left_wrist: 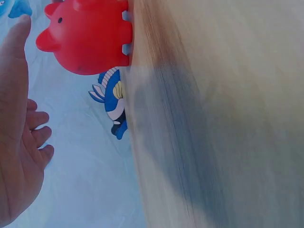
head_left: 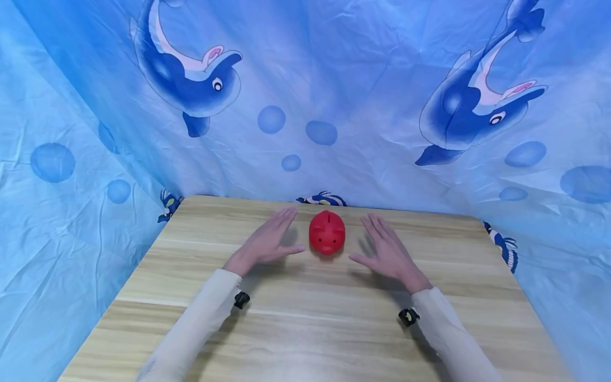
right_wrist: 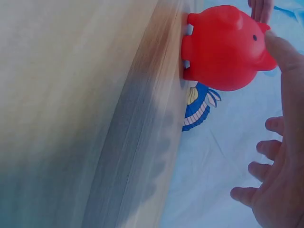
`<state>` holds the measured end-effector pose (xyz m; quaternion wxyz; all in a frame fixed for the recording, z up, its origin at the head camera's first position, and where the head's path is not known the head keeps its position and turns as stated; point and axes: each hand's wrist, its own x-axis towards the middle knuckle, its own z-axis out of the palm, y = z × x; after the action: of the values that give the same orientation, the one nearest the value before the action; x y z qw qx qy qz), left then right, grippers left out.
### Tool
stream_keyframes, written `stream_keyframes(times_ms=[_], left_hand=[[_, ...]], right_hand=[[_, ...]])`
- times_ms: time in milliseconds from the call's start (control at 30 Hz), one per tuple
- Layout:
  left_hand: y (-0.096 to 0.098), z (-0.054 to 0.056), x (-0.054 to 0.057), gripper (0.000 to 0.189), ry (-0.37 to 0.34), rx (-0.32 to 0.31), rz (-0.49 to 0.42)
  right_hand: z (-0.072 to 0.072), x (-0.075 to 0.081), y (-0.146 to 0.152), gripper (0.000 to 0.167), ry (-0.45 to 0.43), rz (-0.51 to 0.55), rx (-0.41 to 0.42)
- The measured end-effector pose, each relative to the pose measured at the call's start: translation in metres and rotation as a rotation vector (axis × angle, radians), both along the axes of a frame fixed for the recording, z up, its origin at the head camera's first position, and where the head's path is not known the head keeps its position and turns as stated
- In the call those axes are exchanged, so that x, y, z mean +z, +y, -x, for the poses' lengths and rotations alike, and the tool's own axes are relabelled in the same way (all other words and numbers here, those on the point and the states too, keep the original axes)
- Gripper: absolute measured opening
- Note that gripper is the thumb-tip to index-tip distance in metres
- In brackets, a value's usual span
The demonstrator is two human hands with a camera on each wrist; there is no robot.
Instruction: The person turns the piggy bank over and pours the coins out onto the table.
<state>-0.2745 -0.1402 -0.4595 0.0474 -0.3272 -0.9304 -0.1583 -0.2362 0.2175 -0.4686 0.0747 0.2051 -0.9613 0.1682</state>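
A red piggy bank (head_left: pixel 326 232) stands upright on the wooden table, its snout toward me and a coin slot on its top. My left hand (head_left: pixel 268 237) is just left of it, fingers straight and thumb pointing at it, with a gap between. On the other side my right hand (head_left: pixel 386 250) mirrors this, fingers extended and apart from the bank. In the left wrist view the piggy bank (left_wrist: pixel 92 35) shows its short feet on the wood, beyond my thumb. The right wrist view has the piggy bank (right_wrist: pixel 225 50) partly overlapped by my right thumb. Neither hand holds anything.
The wood-grain table (head_left: pixel 305 318) ends just behind the piggy bank. A blue cloth (head_left: pixel 372 69) printed with dolphins and bubbles hangs along the back and both sides. A small black device (head_left: pixel 242 300) sits at my left wrist, and another black device (head_left: pixel 408 317) at my right.
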Motion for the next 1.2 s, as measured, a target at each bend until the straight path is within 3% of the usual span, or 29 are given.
stream_keyframes(times_ms=[367,667,1200], left_hand=[[0.010,0.022,-0.003,0.106,-0.042,-0.054,-0.077],[0.018,0.031,-0.008,0.108,-0.114,-0.040,-0.104],[0.028,0.045,-0.025,0.113,-0.214,-0.081,-0.243]], right_hand=[[0.024,-0.006,-0.009,0.108,-0.031,0.014,0.058],[0.040,-0.012,-0.013,0.110,-0.084,0.035,0.062],[0.050,-0.016,-0.026,0.107,-0.154,0.067,0.102]])
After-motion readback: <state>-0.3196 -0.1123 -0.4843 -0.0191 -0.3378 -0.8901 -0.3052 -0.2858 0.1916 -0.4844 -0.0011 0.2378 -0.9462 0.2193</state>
